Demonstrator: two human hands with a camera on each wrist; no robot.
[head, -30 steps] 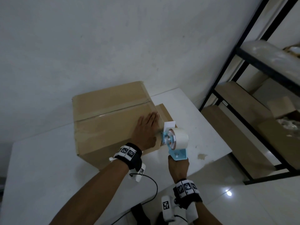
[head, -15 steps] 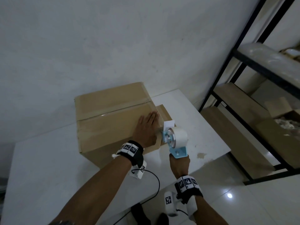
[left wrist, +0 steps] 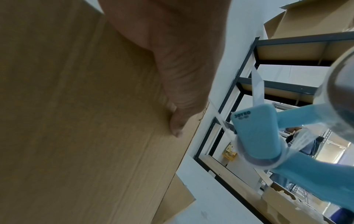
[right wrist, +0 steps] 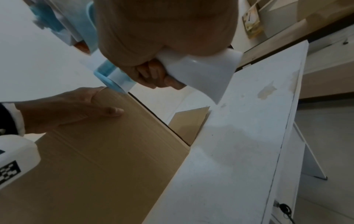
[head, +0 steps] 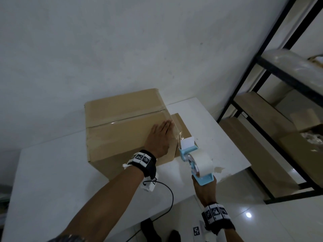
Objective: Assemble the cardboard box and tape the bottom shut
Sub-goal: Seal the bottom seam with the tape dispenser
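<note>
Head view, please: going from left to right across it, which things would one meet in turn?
Brown cardboard box → left hand pressed flat on the box → light-blue tape dispenser with its white tape roll, gripped by the right hand → black metal shelving rack with wooden shelves.

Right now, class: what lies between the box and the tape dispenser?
A strip of clear tape stretches from the cardboard box to the tape dispenser, seen in the head view.

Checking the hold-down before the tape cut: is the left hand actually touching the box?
Touching. In the right wrist view the left hand lies flat on the cardboard box, thumb and palm against the board with no gap. The head view agrees.
</note>
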